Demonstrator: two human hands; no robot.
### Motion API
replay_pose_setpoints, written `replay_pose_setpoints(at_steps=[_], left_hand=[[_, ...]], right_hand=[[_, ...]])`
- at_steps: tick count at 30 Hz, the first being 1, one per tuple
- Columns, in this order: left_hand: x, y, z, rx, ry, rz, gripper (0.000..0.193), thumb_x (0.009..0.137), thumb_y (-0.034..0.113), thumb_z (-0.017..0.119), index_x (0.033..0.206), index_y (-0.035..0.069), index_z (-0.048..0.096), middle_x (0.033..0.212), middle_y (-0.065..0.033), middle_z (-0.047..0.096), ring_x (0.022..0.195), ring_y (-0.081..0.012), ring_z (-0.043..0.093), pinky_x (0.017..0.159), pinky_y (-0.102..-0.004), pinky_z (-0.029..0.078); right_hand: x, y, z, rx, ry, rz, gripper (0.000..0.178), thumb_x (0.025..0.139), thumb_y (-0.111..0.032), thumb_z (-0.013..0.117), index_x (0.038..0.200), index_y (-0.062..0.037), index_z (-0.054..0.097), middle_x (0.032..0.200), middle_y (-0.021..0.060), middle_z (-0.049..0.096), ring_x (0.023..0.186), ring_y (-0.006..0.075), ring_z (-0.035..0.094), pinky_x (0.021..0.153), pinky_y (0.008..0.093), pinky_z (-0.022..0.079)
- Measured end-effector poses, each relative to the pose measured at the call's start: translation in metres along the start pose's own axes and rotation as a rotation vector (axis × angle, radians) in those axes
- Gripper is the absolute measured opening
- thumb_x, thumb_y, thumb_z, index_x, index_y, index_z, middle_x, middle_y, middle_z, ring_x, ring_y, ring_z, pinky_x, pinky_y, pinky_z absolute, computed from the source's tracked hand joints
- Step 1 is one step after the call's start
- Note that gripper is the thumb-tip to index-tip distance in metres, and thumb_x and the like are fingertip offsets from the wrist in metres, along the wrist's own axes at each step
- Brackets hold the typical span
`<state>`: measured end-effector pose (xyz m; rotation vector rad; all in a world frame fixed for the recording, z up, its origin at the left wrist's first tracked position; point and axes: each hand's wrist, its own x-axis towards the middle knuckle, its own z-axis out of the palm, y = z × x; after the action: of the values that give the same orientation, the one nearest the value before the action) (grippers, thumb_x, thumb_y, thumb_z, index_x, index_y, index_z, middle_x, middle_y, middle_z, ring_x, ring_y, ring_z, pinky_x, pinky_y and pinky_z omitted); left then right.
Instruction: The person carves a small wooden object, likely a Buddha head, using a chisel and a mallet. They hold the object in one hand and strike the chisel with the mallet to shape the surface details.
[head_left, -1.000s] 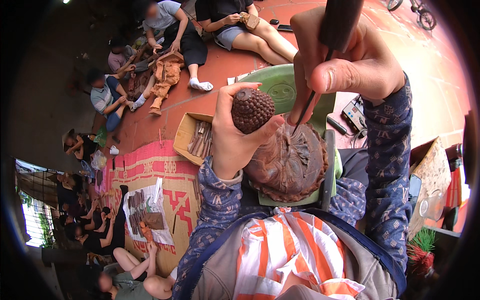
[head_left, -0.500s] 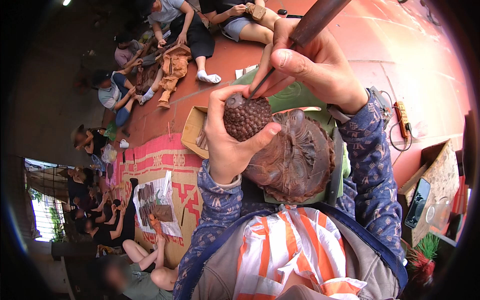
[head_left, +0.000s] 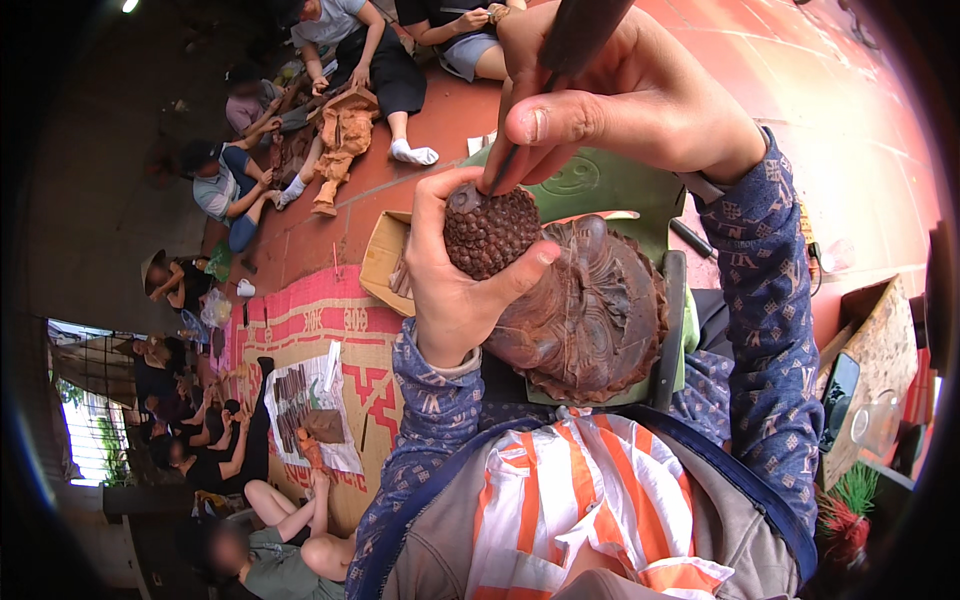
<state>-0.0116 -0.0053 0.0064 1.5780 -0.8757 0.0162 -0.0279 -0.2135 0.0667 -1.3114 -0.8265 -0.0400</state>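
Gripping carving (head_left: 600, 310) by its knobs (head_left: 490, 235): left hand (head_left: 450, 290), fingers curled round. Right hand (head_left: 630, 105) pinches tool (head_left: 583, 40), tip at knobs. Carving lies at near edge of green support (head_left: 655, 190). Box (head_left: 385, 262) off support's left edge. Statue (head_left: 345, 145) farther.

The carved figure (head_left: 590, 310) is showing dark brown wood, its body gleaming semi-glossy while its knobbly head (head_left: 492, 238) is looking rough. The tool handle (head_left: 583, 38) is resembling smooth dark wood, its slim shaft (head_left: 506, 168) metal. The green seat (head_left: 640, 200) is looking like smooth plastic, the patterned sleeves (head_left: 765, 280) are creasing as soft cloth, and the box (head_left: 383, 265) is showing matt cardboard.
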Motion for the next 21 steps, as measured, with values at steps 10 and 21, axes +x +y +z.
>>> replay_pose_setpoints(at_steps=[10, 21], left_hand=[[0.002, -0.003, -0.002, 0.020, -0.008, 0.098, 0.058, 0.071, 0.015, 0.083, 0.116, 0.003, 0.047, 0.095, -0.0051, 0.059, 0.086, -0.0109, 0.058, 0.078, -0.0252, 0.048], [0.003, -0.001, 0.000, -0.100, 0.049, 0.221, 0.068, 0.069, 0.029, 0.086, 0.118, 0.003, 0.048, 0.106, -0.0111, 0.058, 0.098, -0.0180, 0.057, 0.086, -0.0325, 0.048]], right_hand=[[0.010, -0.018, 0.004, -0.317, -0.309, -0.291, 0.017, 0.092, -0.011, 0.063, 0.083, -0.0011, 0.053, 0.075, 0.0012, 0.047, 0.068, 0.0096, 0.044, 0.058, 0.0274, 0.036], [-0.056, -0.028, 0.040, -0.219, 0.367, -0.095, 0.030, 0.084, -0.020, 0.071, 0.079, 0.0020, 0.051, 0.071, 0.0112, 0.060, 0.068, 0.0242, 0.069, 0.063, 0.0336, 0.058]])
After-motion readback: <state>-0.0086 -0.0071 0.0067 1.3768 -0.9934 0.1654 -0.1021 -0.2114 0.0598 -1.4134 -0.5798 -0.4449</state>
